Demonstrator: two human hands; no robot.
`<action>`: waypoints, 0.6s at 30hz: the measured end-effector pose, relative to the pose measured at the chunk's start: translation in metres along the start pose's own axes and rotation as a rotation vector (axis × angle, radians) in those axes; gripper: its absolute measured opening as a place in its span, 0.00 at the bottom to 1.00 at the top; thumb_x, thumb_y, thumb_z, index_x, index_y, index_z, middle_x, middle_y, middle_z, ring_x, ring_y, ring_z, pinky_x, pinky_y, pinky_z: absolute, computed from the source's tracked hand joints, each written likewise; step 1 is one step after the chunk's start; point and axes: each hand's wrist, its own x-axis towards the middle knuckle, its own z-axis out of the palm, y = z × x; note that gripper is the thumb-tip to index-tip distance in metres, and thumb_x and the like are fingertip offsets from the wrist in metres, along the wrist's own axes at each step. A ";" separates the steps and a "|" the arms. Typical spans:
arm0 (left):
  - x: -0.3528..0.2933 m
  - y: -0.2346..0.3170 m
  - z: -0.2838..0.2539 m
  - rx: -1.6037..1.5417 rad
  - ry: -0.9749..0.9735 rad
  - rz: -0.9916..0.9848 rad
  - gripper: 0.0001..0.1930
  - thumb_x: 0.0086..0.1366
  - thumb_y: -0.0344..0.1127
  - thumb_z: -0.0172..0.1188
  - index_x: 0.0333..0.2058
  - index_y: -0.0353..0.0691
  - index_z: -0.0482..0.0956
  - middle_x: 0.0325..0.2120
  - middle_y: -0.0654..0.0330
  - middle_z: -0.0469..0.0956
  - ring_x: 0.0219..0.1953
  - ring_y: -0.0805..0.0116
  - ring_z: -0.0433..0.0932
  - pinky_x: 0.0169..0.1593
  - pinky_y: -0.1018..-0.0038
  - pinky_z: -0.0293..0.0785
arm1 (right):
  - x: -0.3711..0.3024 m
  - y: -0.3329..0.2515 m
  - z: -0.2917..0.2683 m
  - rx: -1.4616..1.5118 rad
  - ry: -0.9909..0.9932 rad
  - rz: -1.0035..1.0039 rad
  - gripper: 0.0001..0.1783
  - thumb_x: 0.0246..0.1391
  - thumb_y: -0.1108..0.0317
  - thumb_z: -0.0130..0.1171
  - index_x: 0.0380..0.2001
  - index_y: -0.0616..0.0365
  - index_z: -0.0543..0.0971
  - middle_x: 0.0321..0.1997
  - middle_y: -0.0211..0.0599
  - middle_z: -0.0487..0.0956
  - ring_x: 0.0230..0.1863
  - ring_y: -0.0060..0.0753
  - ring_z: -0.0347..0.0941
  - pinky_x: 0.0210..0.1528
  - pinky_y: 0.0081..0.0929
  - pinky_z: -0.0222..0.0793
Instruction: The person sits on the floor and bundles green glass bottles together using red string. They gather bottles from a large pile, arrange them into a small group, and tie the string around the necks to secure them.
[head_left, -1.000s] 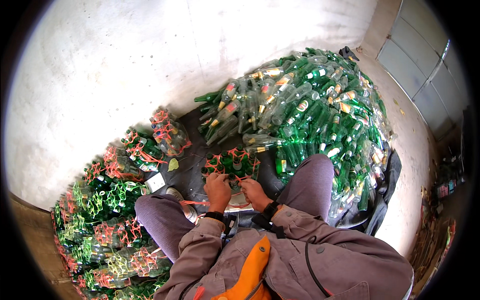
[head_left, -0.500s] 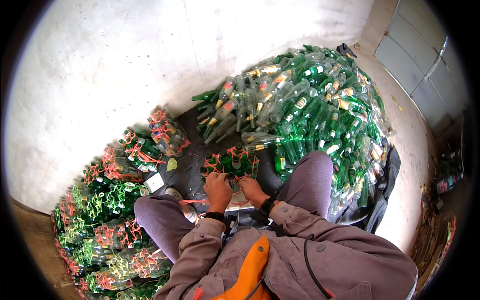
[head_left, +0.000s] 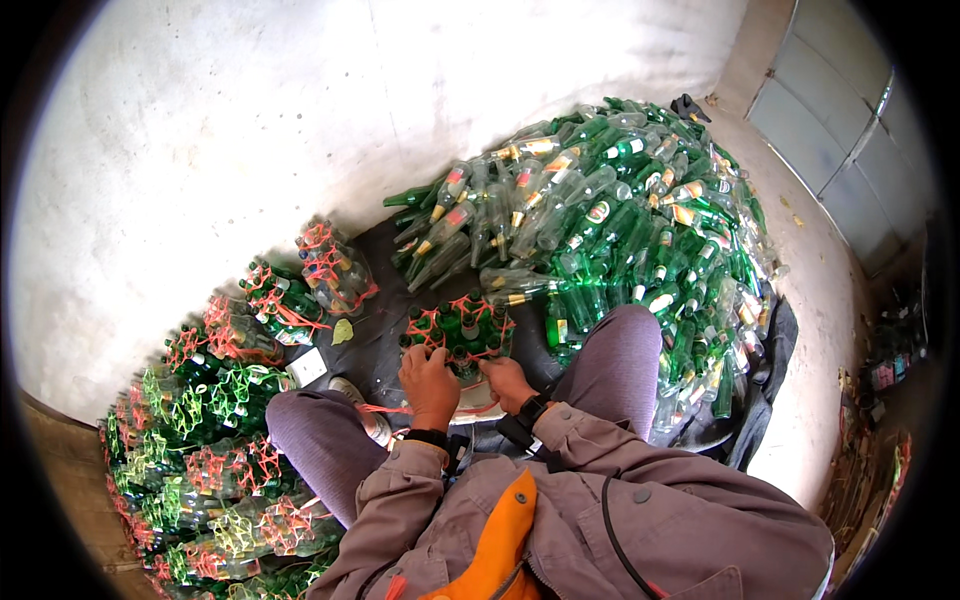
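Between my knees stands a bundle of green glass bottles [head_left: 453, 328], upright, with red plastic strap [head_left: 470, 305] laced around their necks. My left hand [head_left: 430, 388] is closed at the near left bottle necks, its fingertips pinched on the strap. At the near right corner, the fingers of my right hand [head_left: 508, 384] are pinched on the same lacing. The exact strands in my fingers are too small to make out. A loose red tail runs out left beneath my left wrist. Under my hands, a pale flat block [head_left: 474, 402] shows in front of the bundle.
A large heap of loose green and clear bottles [head_left: 620, 220] lies ahead and right, close to my right knee. Strapped bottle bundles [head_left: 235, 390] fill the left side along the white wall [head_left: 220, 130]. A white box [head_left: 307, 367] and a leaf [head_left: 342, 331] lie on the dark sheet [head_left: 385, 290].
My left hand has shifted slightly left and the fingers have turned a little over the bottle necks. My right hand stays at the near right corner. The bundle remains in place.
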 end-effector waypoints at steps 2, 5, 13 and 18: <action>0.002 0.002 -0.006 0.049 0.009 -0.020 0.11 0.51 0.31 0.67 0.35 0.43 0.82 0.38 0.56 0.71 0.44 0.51 0.73 0.44 0.58 0.71 | 0.009 0.008 -0.002 -0.066 0.098 -0.085 0.13 0.59 0.62 0.64 0.34 0.60 0.74 0.21 0.27 0.69 0.20 0.22 0.65 0.21 0.27 0.60; 0.005 -0.001 -0.008 0.043 0.008 -0.069 0.09 0.53 0.33 0.66 0.34 0.43 0.79 0.39 0.56 0.70 0.42 0.50 0.74 0.41 0.58 0.73 | 0.026 0.019 -0.011 -0.211 0.245 -0.343 0.15 0.55 0.66 0.68 0.34 0.64 0.73 0.28 0.33 0.75 0.30 0.25 0.73 0.31 0.29 0.70; 0.007 -0.014 -0.013 0.164 -0.188 -0.077 0.08 0.56 0.35 0.64 0.34 0.42 0.79 0.38 0.53 0.72 0.35 0.49 0.79 0.36 0.55 0.76 | 0.028 0.007 -0.014 -0.366 0.191 -0.472 0.20 0.51 0.68 0.70 0.46 0.63 0.77 0.39 0.32 0.80 0.41 0.23 0.75 0.42 0.27 0.72; 0.002 -0.013 -0.002 0.161 -0.225 0.161 0.04 0.56 0.30 0.59 0.31 0.38 0.78 0.36 0.52 0.74 0.33 0.49 0.80 0.36 0.56 0.77 | 0.033 -0.001 -0.015 -0.517 0.228 -0.532 0.21 0.51 0.67 0.69 0.49 0.58 0.78 0.35 0.31 0.81 0.37 0.24 0.77 0.40 0.27 0.72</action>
